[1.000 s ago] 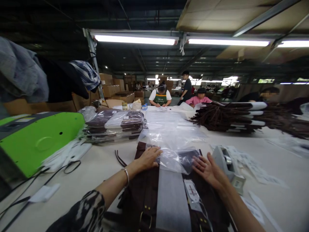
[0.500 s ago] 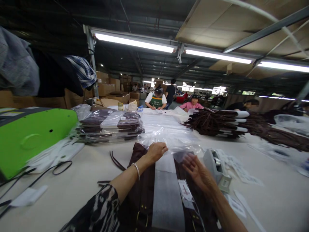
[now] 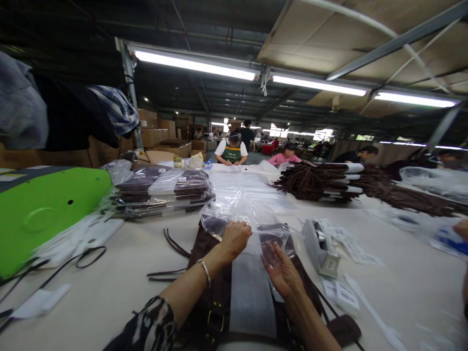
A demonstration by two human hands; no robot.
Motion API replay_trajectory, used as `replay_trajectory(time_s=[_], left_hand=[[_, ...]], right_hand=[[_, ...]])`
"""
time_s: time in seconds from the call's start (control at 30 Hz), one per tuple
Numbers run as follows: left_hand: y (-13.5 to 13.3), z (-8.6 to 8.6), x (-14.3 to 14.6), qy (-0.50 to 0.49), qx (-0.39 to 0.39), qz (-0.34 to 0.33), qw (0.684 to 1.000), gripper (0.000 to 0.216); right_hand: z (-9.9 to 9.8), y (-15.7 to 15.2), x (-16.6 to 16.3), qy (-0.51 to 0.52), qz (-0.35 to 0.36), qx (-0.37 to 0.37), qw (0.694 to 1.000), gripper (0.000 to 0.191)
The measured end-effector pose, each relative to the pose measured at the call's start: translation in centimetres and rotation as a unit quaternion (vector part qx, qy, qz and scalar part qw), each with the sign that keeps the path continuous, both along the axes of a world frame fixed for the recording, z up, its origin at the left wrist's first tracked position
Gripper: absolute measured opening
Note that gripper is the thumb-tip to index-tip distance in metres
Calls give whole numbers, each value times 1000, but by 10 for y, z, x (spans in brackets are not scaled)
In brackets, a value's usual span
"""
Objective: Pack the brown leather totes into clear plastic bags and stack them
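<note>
A dark brown strapped piece point(image 3: 204, 246) with brass-coloured buckles lies in front of me, a pale grey-white strip point(image 3: 252, 292) running down its middle. Its far end is covered by a clear plastic bag point(image 3: 237, 209). My left hand point(image 3: 236, 239) is closed in a pinch on the bag's near edge, above the brown piece. Just right of the strip, my right hand point(image 3: 283, 273) is open with its palm turned up, its fingertips at the plastic film. Whether those fingers are inside the bag or only against it, I cannot tell.
A tape dispenser point(image 3: 321, 248) stands to the right, near label sheets point(image 3: 351, 243). Bagged brown pieces point(image 3: 164, 187) are stacked at left beside a green machine point(image 3: 54, 214). Unbagged brown pieces point(image 3: 318, 180) are piled at right. Flat plastic bags point(image 3: 241, 183) lie ahead; co-workers point(image 3: 232, 151) sit beyond.
My right hand has moved left toward the strip and turned its palm up. The bag now covers more of the brown piece's far end. My left hand keeps its pinch.
</note>
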State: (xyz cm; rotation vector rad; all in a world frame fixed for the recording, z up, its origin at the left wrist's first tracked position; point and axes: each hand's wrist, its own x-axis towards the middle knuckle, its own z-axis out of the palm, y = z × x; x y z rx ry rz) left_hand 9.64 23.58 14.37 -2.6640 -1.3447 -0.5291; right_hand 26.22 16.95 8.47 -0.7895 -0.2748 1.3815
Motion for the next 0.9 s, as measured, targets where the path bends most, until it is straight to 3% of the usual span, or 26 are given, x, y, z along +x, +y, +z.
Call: replay_trajectory(time_s=[0.17, 0.3, 0.4, 0.53, 0.6, 0.73, 0.9], left_hand=[[-13, -1, -1, -62, 38, 21, 997, 17], [-40, -6, 13, -137, 117, -123, 976, 36], [-54, -16, 24, -94, 154, -185, 966, 41], [-54, -26, 31, -25, 154, -162, 974, 13], [-51, -27, 32, -12, 131, -142, 981, 14], [-48, -22, 35, -29, 73, -98, 992, 10], [-48, -15, 42, -37, 50, -93, 994, 17]], right_hand=[[15, -19, 12, -21, 15, 44, 999, 42], [26, -25, 21, -67, 14, 52, 996, 48], [24, -24, 23, -109, 19, 66, 992, 42], [16, -25, 26, -160, -12, 19, 987, 50], [15, -30, 29, -179, 1, 3, 984, 51], [19, -40, 27, -161, 46, 40, 985, 47], [22, -38, 26, -76, -3, 14, 997, 50]])
